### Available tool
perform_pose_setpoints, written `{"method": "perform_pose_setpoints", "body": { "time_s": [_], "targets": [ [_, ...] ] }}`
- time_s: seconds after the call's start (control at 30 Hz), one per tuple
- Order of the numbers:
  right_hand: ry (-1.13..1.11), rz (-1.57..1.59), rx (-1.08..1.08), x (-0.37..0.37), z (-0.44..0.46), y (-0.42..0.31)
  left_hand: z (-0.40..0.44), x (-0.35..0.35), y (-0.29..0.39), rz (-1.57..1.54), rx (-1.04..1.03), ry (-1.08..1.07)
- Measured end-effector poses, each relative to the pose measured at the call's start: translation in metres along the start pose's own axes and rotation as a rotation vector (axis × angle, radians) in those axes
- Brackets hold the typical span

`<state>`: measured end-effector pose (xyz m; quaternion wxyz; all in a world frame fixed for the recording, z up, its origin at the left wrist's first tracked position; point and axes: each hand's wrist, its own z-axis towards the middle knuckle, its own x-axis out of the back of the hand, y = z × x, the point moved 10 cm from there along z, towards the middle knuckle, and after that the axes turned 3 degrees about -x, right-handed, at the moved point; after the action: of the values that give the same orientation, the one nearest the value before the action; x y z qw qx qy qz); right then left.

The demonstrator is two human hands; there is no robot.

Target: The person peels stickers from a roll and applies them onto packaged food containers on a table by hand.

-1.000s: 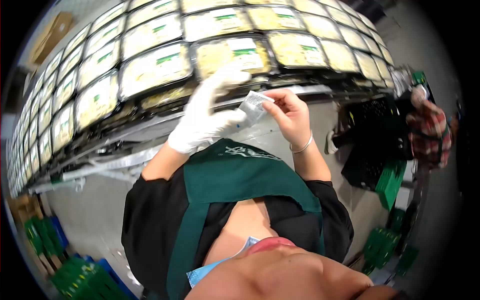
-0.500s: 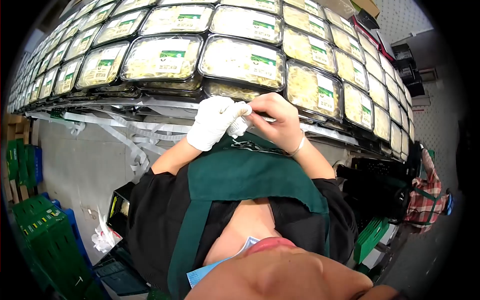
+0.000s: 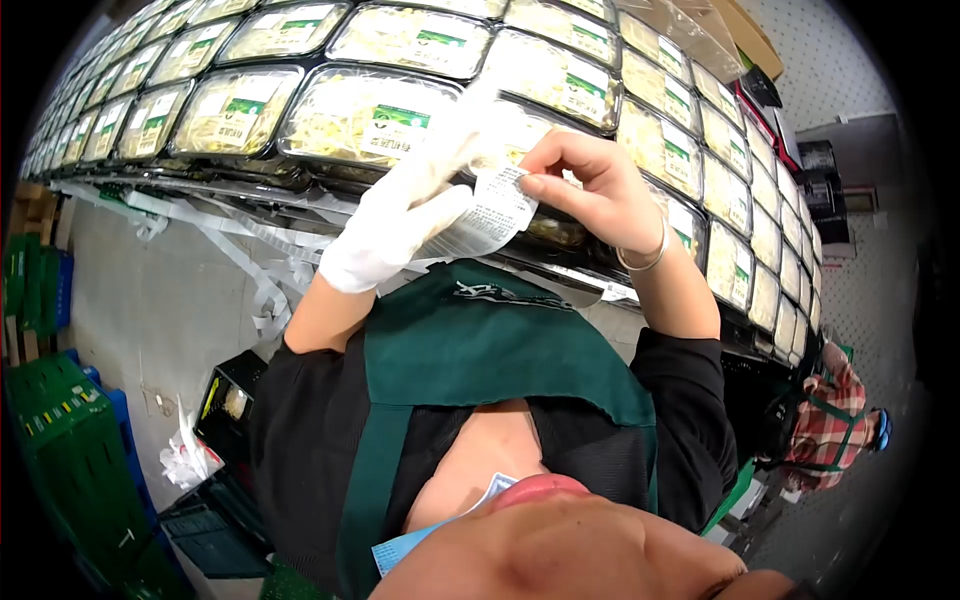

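Observation:
My right hand point(image 3: 600, 190), bare with a bracelet at the wrist, pinches the corner of a white printed label point(image 3: 500, 207) between thumb and fingertips. The label bends down and to the left in a curved strip, its lower part running beside the thumb of my left hand point(image 3: 405, 205). That hand wears a white glove. Its fingers stretch up and away, blurred, with the thumb spread apart from them. Both hands are over the near edge of stacked clear-lidded trays of pale sprouts point(image 3: 360, 112), each with a green and white label. The tray behind the label is partly hidden.
White strips of backing tape point(image 3: 262, 235) hang from the table's edge at left. Green crates point(image 3: 70, 450) stand at lower left, near a black crate point(image 3: 228, 400) and a white plastic bag point(image 3: 188, 455). At right, a person in a checked shirt point(image 3: 828, 425) bends over.
My hands have moved apart from close together. The left fingers have opened and stretched upward, and the printed label now shows in my right hand. The view has shifted slightly over the trays.

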<state>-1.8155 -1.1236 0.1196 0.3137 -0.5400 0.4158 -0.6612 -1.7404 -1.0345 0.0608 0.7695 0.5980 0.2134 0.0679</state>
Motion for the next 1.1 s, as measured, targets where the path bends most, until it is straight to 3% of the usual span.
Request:
{"method": "perform_pose_setpoints", "body": {
  "time_s": [0.07, 0.23, 0.3, 0.37, 0.43, 0.47, 0.57, 0.67, 0.73, 0.77, 0.8, 0.87, 0.9, 0.97, 1.1],
  "targets": [
    [0.009, 0.055, 0.003, -0.003, 0.003, 0.003, 0.009, -0.015, -0.018, -0.341, 0.155, -0.071],
    [0.052, -0.021, 0.003, 0.008, 0.001, 0.006, 0.001, -0.029, -0.010, -0.328, 0.046, -0.057],
    [0.131, -0.178, 0.091, 0.016, -0.004, -0.006, 0.001, -0.020, -0.021, -0.201, 0.075, 0.072],
    [0.294, -0.105, 0.265, 0.045, -0.011, -0.016, 0.007, -0.021, -0.016, -0.097, 0.020, 0.031],
    [0.459, -0.208, 0.071, 0.102, 0.000, 0.000, 0.006, -0.012, -0.041, -0.134, 0.105, 0.090],
    [0.400, -0.350, -0.017, 0.117, 0.019, 0.016, 0.006, -0.014, -0.042, -0.440, 0.033, 0.051],
    [0.261, -0.645, -0.261, 0.127, 0.072, 0.074, 0.002, -0.028, -0.019, -0.453, -0.036, 0.026],
    [0.206, -0.825, -0.241, 0.112, 0.107, 0.119, -0.002, -0.026, -0.023, -0.069, -0.087, -0.001],
    [0.262, -1.027, 0.011, 0.097, 0.118, 0.120, -0.003, -0.019, -0.024, 0.027, -0.084, 0.054],
    [0.278, -1.159, 0.163, 0.086, 0.118, 0.116, -0.002, -0.017, -0.028, -0.099, 0.023, 0.082],
    [0.264, -1.235, 0.076, 0.090, 0.120, 0.129, -0.004, -0.018, -0.036, -0.226, 0.131, 0.108],
    [0.116, -1.419, -0.111, 0.093, 0.118, 0.118, -0.006, -0.010, -0.037, -0.174, 0.115, 0.164],
    [0.234, -1.424, -0.242, 0.113, 0.112, 0.120, -0.007, -0.002, -0.035, -0.120, 0.090, 0.215],
    [0.359, -1.450, -0.079, 0.121, 0.102, 0.113, -0.013, 0.013, -0.041, -0.029, 0.077, 0.299],
    [0.506, -1.148, 0.148, 0.116, 0.085, 0.085, -0.010, 0.010, -0.036, -0.091, 0.037, 0.317]
  ]
}}
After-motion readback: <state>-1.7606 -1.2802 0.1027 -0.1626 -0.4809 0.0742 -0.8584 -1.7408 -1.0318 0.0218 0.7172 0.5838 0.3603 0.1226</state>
